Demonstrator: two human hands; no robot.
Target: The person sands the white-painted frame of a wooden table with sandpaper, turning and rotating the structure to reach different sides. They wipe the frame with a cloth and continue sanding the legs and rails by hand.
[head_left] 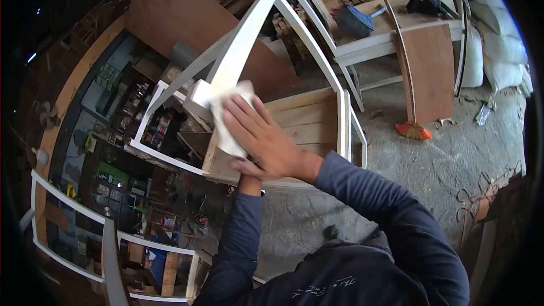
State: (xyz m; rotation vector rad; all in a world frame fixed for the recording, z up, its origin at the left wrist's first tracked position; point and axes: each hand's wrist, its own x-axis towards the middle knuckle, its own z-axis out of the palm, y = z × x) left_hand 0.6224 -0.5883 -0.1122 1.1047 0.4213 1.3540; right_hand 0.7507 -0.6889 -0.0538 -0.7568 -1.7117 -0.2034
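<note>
My right hand (263,141) presses a crumpled white cloth (228,139) against a white-painted wooden frame (249,37), its fingers stretched together over the cloth and its thumb low on the left side. Blur softens the cloth's upper edge. My left hand is behind the right hand and cloth; only its wrist (249,184) shows, so its fingers are hidden. Below the cloth, the frame holds a shallow tray of bare wood boards (311,116). Just left of the cloth juts a white block-like end of a frame member (198,93).
A second white frame (365,48) stands at upper right, with a blue basket-like item (354,21) on it. A brown panel (429,71) leans there, near an orange broom head (413,131). White sacks (501,45) are stacked far right. More white frames (71,260) stand lower left.
</note>
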